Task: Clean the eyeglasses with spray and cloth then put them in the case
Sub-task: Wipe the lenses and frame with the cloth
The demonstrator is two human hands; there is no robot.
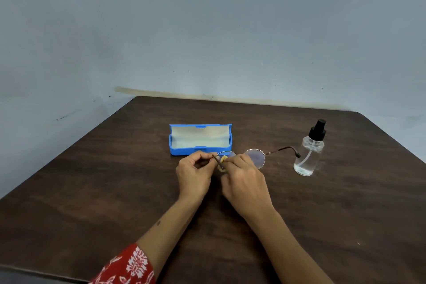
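Both hands work the eyeglasses [254, 157] above the table [92, 180]
Left hand [193, 174] pinches a temple; right hand [244, 180] presses yellow cloth [224, 158] on a lens, before the open case [200, 138], spray bottle [309, 152] right

No readable text anywhere: case [200, 139], bottle [308, 154] and desk [92, 191] carry no legible labels or numbers.

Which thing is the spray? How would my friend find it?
Look at the dark wooden table and go to its right side, past the hands and the glasses. The spray bottle stands upright there, alone. It is the only clear thing with a black top; the case on the left is blue and open.
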